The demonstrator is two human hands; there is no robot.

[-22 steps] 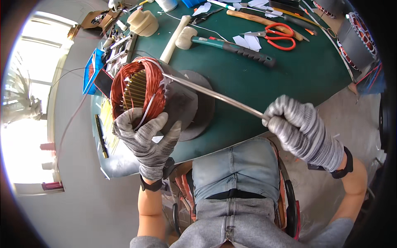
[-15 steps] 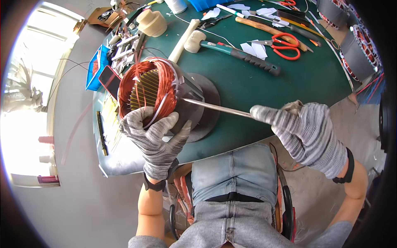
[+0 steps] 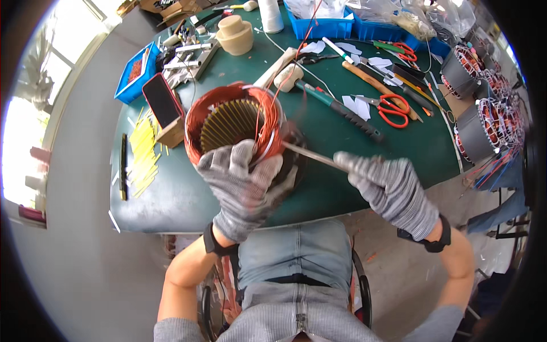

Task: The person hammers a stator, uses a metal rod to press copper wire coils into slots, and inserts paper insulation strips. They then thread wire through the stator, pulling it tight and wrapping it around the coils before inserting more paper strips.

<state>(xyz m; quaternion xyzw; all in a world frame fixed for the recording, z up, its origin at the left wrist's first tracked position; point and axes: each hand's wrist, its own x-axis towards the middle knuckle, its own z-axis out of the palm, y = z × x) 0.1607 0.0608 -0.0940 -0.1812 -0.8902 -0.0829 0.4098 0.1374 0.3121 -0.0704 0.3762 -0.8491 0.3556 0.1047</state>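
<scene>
Left grip (image 3: 242,191) on stator's (image 3: 231,122) near rim, rod (image 3: 313,155) in right grip (image 3: 393,191)

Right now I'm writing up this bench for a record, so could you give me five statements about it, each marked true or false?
1. The grey-gloved right hand holds a thin metal rod. True.
2. The grey-gloved left hand is clear of the copper-red wire coils. False: it touches them.
3. The red-handled metal scissors lie left of the pale-headed, green-and-black-handled mallet. False: they lie right of it.
4. Thin yellow strips lie on the dark-green tabletop. True.
5. A black-screened, red-edged phone is beside a small wooden block. True.
</scene>
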